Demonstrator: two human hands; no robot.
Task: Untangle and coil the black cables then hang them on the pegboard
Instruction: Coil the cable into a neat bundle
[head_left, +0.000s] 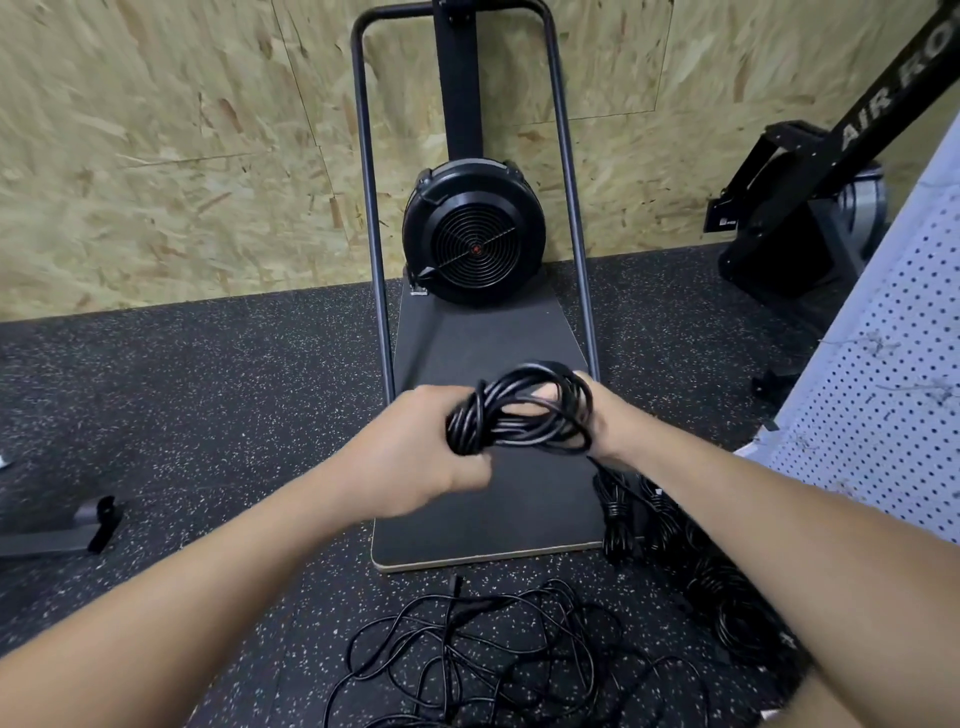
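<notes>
The left hand is curled round one end of a coiled black cable, fingers wrapped over the gathered loops. The right hand holds the other end of the same bundle, its fingers passing through the loops, one fingertip showing inside the coil. The bundle hangs in the air between the two hands, above a dark flat board with a pale edge.

From under the right wrist a strand drops toward several wound cable bundles lying on the floor just beside the board's right edge. Nearer the person, a loose tangle of black cable sprawls on the speckled rubber floor.

The board carries a round black fan housing at its far end, framed by a grey tubular hoop against a chipboard wall. A white pegboard stands at the right edge, leaning, with a black machine lettered "AIR" behind it.
</notes>
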